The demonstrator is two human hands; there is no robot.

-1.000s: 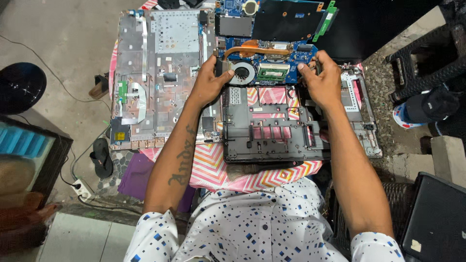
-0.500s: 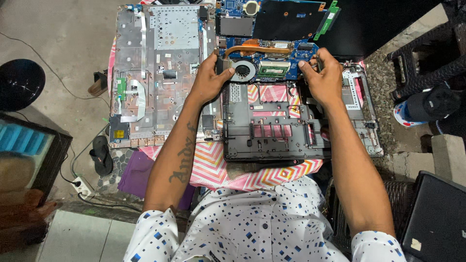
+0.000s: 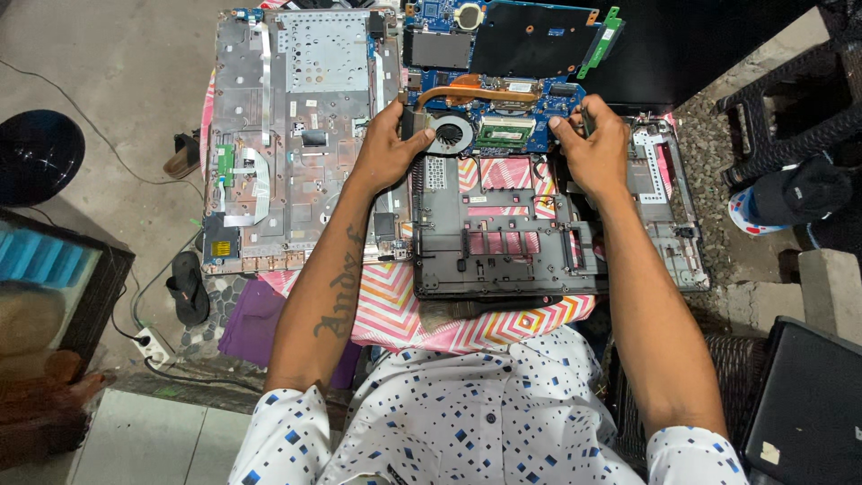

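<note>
I grip the blue motherboard (image 3: 503,99) at both edges, left hand (image 3: 386,148) and right hand (image 3: 593,144) closed on it, above the black laptop base (image 3: 503,242); a grey palmrest panel (image 3: 287,135) lies left of it.

Even, soft daylight falls over the blue motherboard (image 3: 489,99), which is sharp and free of glare. Shadows around it are faint. Left of it, the frame edge darkens and blurs slightly.

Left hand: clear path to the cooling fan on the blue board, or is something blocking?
Probably yes. The left hand grips the blue board edge right beside the cooling fan, and nothing covers the fan's top.
</note>
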